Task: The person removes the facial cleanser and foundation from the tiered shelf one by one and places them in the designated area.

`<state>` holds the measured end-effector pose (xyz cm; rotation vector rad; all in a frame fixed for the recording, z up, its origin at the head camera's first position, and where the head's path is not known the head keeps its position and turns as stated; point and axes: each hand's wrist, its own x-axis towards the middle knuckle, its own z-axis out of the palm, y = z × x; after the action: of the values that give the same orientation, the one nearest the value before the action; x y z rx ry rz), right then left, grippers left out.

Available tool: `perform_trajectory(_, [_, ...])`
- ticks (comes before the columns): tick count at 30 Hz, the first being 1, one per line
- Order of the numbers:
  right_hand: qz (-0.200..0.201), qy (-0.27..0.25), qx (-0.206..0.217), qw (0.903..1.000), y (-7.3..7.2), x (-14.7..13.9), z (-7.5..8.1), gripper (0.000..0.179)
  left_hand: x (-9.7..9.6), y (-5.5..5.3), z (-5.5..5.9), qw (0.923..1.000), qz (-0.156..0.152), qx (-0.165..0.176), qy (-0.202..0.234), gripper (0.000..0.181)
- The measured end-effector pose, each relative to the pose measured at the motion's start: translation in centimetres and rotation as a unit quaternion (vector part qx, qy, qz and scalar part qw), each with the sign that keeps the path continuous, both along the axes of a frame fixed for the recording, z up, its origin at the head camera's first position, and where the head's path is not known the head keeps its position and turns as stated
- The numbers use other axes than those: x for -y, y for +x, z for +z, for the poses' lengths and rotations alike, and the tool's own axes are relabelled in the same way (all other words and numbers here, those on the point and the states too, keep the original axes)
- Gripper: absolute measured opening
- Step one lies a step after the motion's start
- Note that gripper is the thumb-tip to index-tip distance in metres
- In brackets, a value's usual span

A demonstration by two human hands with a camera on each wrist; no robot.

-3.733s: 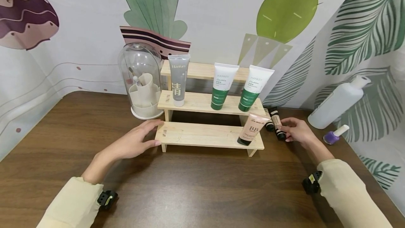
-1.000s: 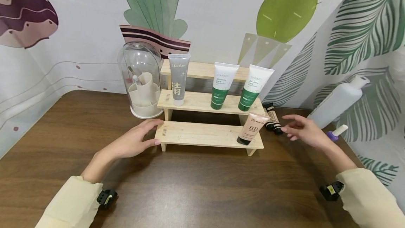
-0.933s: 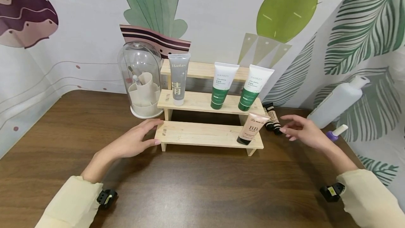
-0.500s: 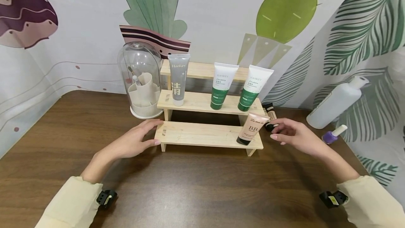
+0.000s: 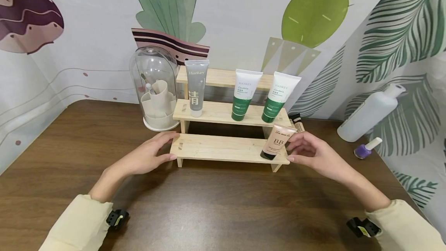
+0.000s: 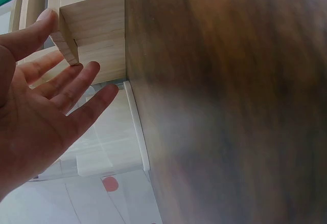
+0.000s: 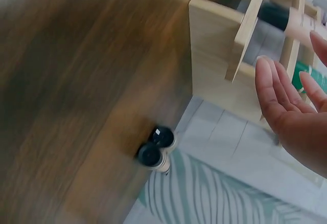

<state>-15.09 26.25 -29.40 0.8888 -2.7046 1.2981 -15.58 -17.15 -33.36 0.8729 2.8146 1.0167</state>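
A three-step wooden display shelf (image 5: 216, 148) stands on the table. My left hand (image 5: 150, 156) is at the left end of its bottom step, fingertips and thumb at the board's edge, fingers loosely extended in the left wrist view. My right hand (image 5: 315, 156), empty, is at the right end of that step, its thumb tip by the front corner and fingers relaxed. Beside it a pinkish BB cream tube (image 5: 277, 140) stands on its black cap. On the middle step are a grey tube (image 5: 196, 88) and two white-and-green tubes (image 5: 246, 94).
Two small black-capped tubes (image 7: 152, 155) lie right of the shelf, partly hidden by my right hand in the head view. Further right are a white bottle (image 5: 369, 113) and a purple nail polish bottle (image 5: 363, 151). A clear dome (image 5: 153, 55) over a cream holder stands left.
My right hand was at the two black-capped tubes, which now lie nearer the wall. It has drawn away and moved left to the shelf's right end. My left hand has stayed in place.
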Motion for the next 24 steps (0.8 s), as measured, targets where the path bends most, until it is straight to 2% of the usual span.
perform_trajectory(5, [0.003,-0.026,-0.005,0.9996,0.4,0.9,0.0,0.033,0.0,0.0,0.0,1.0000,0.000,-0.002,-0.001,0.054])
perform_trajectory(13, [-0.020,-0.050,0.003,0.9985,0.7,1.9,-0.4,0.029,0.0,-0.1,0.0,1.0000,-0.001,-0.002,-0.003,0.054])
perform_trajectory(24, [-0.080,-0.056,-0.021,0.9950,1.0,2.8,-1.1,0.028,0.0,-0.1,0.0,1.0000,0.001,0.002,-0.004,0.054])
